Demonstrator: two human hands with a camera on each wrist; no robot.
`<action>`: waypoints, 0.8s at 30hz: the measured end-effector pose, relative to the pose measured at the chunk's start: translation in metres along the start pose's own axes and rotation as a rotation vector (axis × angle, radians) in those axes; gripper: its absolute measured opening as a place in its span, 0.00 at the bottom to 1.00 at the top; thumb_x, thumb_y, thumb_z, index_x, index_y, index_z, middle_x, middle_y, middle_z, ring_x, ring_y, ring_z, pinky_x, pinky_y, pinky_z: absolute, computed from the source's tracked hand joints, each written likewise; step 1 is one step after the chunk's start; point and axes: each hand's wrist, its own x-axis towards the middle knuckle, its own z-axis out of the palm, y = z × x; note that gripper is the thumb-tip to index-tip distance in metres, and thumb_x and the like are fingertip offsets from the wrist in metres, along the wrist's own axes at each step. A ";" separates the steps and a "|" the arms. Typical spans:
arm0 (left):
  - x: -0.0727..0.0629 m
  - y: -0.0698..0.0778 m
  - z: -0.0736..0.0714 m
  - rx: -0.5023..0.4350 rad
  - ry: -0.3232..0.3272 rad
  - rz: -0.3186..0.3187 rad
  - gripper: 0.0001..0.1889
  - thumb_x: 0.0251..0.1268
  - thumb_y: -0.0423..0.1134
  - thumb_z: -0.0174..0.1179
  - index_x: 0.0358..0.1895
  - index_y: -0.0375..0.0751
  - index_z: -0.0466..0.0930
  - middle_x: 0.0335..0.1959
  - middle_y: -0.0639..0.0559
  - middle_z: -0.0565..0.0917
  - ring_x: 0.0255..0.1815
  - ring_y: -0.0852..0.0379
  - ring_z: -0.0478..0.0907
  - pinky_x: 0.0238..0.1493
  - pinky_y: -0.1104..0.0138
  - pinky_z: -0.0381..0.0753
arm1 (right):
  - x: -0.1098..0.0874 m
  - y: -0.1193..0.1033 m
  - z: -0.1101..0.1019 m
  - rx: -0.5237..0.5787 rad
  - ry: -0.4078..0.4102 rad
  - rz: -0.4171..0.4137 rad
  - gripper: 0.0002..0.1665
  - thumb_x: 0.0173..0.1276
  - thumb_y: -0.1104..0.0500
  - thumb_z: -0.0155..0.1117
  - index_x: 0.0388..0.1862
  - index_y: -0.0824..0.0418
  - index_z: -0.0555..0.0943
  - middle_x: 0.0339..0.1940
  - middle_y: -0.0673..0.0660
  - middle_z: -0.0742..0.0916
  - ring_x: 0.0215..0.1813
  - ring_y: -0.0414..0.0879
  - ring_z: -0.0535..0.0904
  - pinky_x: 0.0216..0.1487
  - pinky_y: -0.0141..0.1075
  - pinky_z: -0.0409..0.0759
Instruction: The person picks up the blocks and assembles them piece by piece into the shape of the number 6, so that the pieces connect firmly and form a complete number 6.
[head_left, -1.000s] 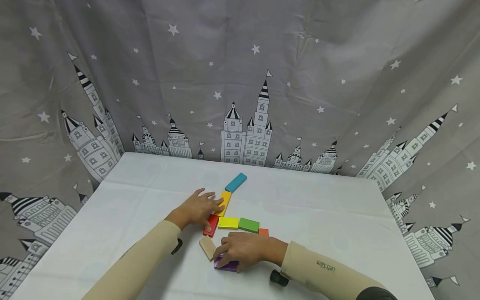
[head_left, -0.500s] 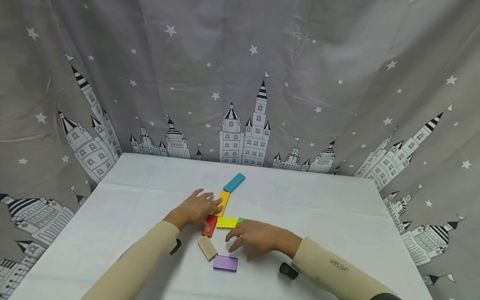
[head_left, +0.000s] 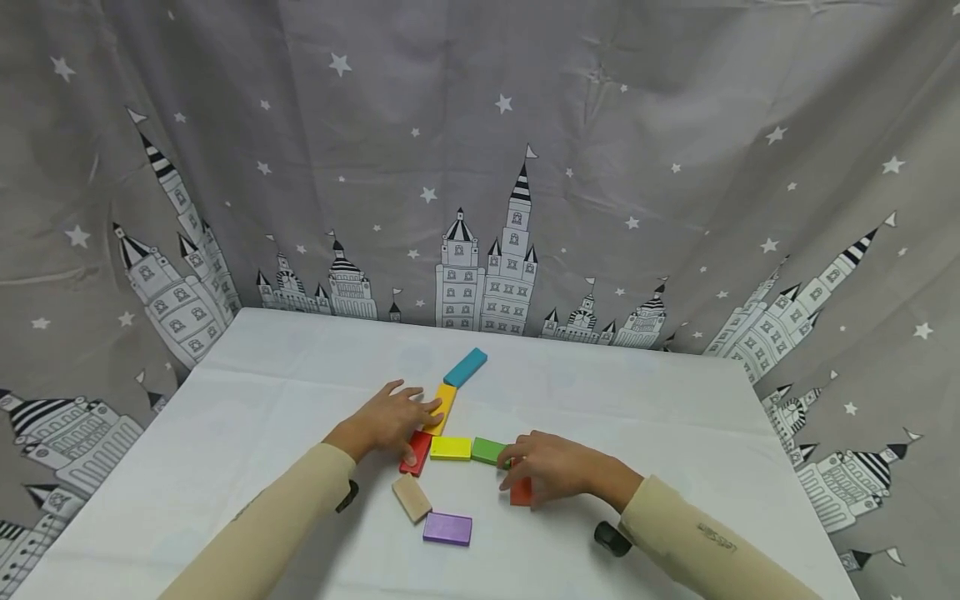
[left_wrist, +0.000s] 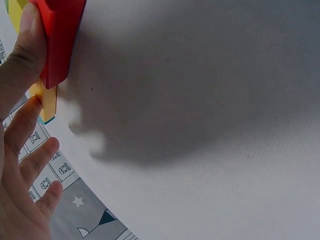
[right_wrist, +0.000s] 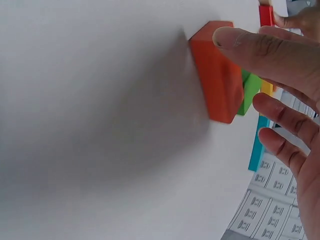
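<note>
My left hand (head_left: 386, 421) lies with spread, fairly straight fingers on two flat wooden blocks. Its thumb rests on the red block (head_left: 420, 454), and a fingertip touches the amber block (head_left: 446, 405). My right hand (head_left: 562, 468) is over the orange block (right_wrist: 215, 75), fingers extended. In the right wrist view its thumb lies across one end of that block; whether it presses there I cannot tell. Between the red and orange blocks run a yellow block (head_left: 451, 448) and a green block (head_left: 487, 451), nearly end to end.
A blue block (head_left: 466, 367) continues from the amber one's far end. Nearer me lie a plain wood block (head_left: 412, 498) and a purple block (head_left: 447, 529). The white tabletop (head_left: 660, 417) ends at a grey castle-print curtain (head_left: 375, 183).
My right hand has left the purple block and moved right and away to the orange block. The left hand stays on the red and amber blocks.
</note>
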 end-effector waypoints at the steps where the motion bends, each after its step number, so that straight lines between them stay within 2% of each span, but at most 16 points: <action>1: 0.000 0.000 0.000 0.001 0.000 0.000 0.40 0.43 0.56 0.73 0.67 0.58 0.72 0.70 0.56 0.69 0.73 0.44 0.59 0.72 0.43 0.48 | -0.002 0.001 0.001 0.000 0.005 -0.001 0.22 0.55 0.54 0.77 0.51 0.45 0.86 0.56 0.48 0.82 0.55 0.41 0.75 0.56 0.30 0.74; 5: -0.001 0.001 -0.002 0.000 0.004 0.003 0.41 0.43 0.56 0.73 0.66 0.57 0.72 0.69 0.56 0.70 0.73 0.44 0.59 0.72 0.43 0.49 | -0.009 0.006 0.003 -0.005 0.022 0.012 0.22 0.54 0.54 0.77 0.50 0.46 0.86 0.55 0.49 0.81 0.54 0.42 0.75 0.56 0.32 0.74; 11: -0.001 0.001 -0.001 0.000 -0.002 -0.009 0.41 0.43 0.56 0.73 0.67 0.58 0.71 0.70 0.56 0.69 0.73 0.45 0.58 0.72 0.43 0.48 | -0.014 0.009 0.006 0.024 0.023 0.078 0.22 0.55 0.51 0.76 0.50 0.45 0.86 0.57 0.50 0.81 0.53 0.42 0.75 0.56 0.33 0.74; 24: 0.001 0.000 0.002 -0.009 0.007 -0.012 0.41 0.42 0.56 0.73 0.67 0.59 0.71 0.70 0.57 0.69 0.73 0.45 0.58 0.72 0.43 0.48 | -0.014 0.009 0.017 0.043 0.071 0.134 0.21 0.57 0.48 0.74 0.51 0.45 0.86 0.55 0.50 0.81 0.51 0.42 0.75 0.55 0.35 0.76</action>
